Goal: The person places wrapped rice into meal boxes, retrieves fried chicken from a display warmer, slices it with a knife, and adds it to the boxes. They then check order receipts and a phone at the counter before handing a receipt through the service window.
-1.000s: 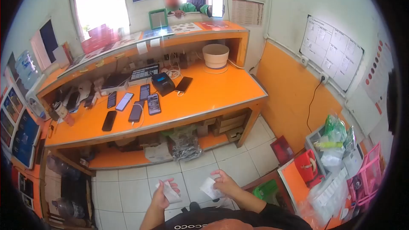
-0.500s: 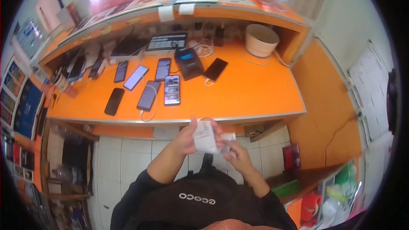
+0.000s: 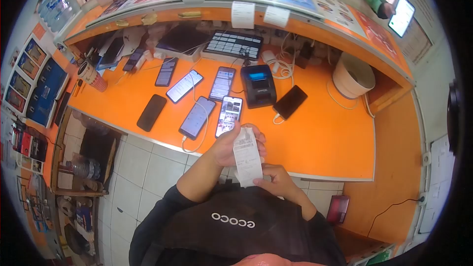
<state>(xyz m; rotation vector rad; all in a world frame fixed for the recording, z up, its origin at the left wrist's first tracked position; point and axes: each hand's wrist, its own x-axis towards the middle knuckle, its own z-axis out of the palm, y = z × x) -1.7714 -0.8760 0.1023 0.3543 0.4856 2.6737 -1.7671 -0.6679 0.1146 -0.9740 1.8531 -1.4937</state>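
A long printed paper receipt hangs upright in front of my chest, just over the desk's front edge. My left hand grips its upper part from the left, thumb on the front and fingers behind the paper. At the lower right edge, my right hand pinches the receipt with the thumb in front. More white paper shows behind its lower end. Directly beyond my left hand lies a lit phone on the orange desk. A black receipt printer stands a little farther back.
Several phones lie across the desk, including a black phone and a cabled phone. A tablet sits under the shelf. At right stands a white round container. Beyond the counter, another person's hand holds a lit phone.
The view has shifted, bringing the desk closer. The receipt now hangs straighter and longer between my hands. At the upper right, the other person's arm and lit phone have come into view.
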